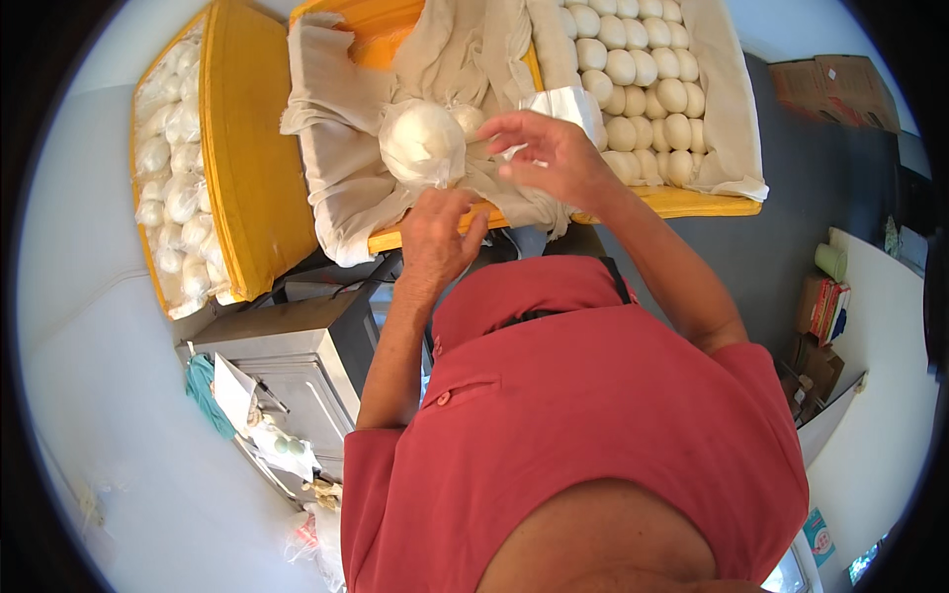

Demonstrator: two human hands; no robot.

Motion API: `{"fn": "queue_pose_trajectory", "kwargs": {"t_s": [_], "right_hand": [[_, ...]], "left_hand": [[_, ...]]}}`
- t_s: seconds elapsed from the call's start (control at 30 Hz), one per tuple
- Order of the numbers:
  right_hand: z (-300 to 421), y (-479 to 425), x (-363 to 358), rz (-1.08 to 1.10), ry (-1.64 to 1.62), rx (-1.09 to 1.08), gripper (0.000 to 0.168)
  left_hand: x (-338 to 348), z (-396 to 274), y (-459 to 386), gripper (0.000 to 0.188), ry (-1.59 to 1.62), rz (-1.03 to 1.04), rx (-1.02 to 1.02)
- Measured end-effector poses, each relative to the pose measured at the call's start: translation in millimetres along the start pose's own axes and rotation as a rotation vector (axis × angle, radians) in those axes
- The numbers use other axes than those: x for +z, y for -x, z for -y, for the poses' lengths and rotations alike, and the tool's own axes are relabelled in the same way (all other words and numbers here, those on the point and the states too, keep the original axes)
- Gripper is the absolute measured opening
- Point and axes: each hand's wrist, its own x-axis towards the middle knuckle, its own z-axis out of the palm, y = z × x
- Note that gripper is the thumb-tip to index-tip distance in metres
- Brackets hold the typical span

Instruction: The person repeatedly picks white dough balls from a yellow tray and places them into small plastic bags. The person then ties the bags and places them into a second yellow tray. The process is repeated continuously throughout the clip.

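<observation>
A clear plastic bag of round white buns (422,144) rests on beige cloth (337,159) that lines the middle yellow crate (437,228). Just below the bag, by the crate's near edge, is my left hand (439,237), its fingers bent; whether it grips the bag's end cannot be told. My right hand (545,159) hovers to the right of the bag with its fingers apart, close to some white plastic bags (567,107). Behind the bag, another pale round piece (467,118) shows. Rows of round white buns (634,67) fill the cloth-lined crate at the right.
At the left stands a deep yellow crate (256,148) beside many bagged buns (182,163). A metal cabinet (289,363) is below it, with a teal cloth (207,393) and papers. Cardboard boxes (838,93) lie on the grey floor at the far right.
</observation>
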Motion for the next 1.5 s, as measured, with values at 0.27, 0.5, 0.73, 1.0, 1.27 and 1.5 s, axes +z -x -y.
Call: {"fn": "queue_pose_trajectory", "kwargs": {"t_s": [0.27,0.5,0.73,1.0,1.27,1.5], "right_hand": [[112.9,63.5,10.0,0.766,-0.691,-0.524,0.023],[-138.8,41.6,-111.5,-0.884,-0.062,0.265,0.028],[-194.1,49.1,-118.7,-0.869,0.439,0.206,0.025],[-176.0,45.0,-129.9,-0.878,0.223,0.384,0.021],[-169.9,45.5,-129.3,-0.934,0.700,-0.077,0.025],[-139.1,61.9,-134.2,-0.782,-0.556,0.507,0.019]], "left_hand": [[48.2,-2.2,-4.9,0.028,0.096,0.299,-0.023],[71.1,-8.6,-26.3,0.023,0.265,0.397,-0.113],[98.0,-13.7,-45.2,0.021,0.316,0.433,-0.188],[141.1,-5.9,-77.6,0.028,0.350,0.436,-0.268],[151.6,-8.0,-79.8,0.035,0.329,0.503,-0.280],[162.9,-5.2,-79.4,0.035,0.387,0.518,-0.256]]}}
